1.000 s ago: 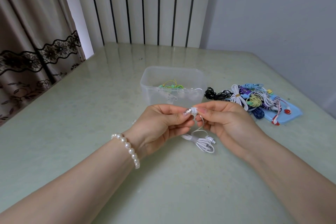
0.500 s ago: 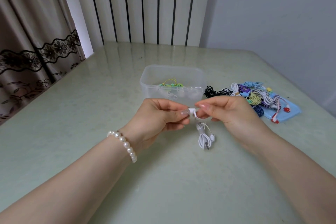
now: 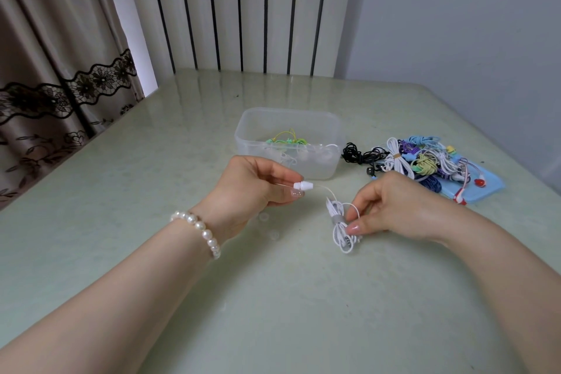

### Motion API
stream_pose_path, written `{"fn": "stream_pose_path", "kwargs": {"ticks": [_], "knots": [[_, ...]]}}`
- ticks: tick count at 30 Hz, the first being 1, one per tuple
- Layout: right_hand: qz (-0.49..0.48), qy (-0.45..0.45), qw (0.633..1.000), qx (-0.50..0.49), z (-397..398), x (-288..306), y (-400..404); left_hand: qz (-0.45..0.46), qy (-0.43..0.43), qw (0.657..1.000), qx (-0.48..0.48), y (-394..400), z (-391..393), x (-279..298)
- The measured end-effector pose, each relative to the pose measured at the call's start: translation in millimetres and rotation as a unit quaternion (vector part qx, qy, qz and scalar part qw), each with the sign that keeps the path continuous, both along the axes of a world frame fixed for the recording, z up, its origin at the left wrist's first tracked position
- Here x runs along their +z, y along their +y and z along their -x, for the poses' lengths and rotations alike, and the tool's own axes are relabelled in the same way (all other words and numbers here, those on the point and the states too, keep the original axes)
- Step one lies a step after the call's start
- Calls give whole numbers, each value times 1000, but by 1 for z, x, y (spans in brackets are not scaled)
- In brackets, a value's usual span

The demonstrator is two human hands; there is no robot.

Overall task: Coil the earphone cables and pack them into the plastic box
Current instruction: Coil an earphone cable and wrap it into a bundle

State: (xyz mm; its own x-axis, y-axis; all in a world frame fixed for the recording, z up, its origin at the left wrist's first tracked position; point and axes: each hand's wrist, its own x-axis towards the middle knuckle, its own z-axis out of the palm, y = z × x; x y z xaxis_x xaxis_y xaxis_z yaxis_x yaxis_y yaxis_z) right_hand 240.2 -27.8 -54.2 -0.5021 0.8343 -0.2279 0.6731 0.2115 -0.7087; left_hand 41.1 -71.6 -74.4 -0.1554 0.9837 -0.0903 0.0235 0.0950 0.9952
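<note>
Sitting just beyond both hands, the clear plastic box holds green-yellow earphones; left hand pinches a white earbud, right hand grips the white cable bundle.

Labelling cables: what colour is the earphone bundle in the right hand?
White, with a grey band around its middle; it shows in the head view.

White earphone bundle upright on table, earbud trailing; clear plastic box behind.
</note>
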Motion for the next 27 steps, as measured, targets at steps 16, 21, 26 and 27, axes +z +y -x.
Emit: {"fn": "stream_pose_path", "kwargs": {"ticks": [16,21,26,27], "knots": [[-79,-14,997,10,-7,6,7,-68,258,964,-10,3,-3,-13],[-59,169,982,-63,-9,13,7,-105,371,923,-21,0,-6,-16],[-16,208,977,-45,-4,9,4,-116,413,902,-43,-1,-6,-14],[-8,224,974,-43,-3,8,4,-113,423,898,-46,-1,-4,-13]]}}
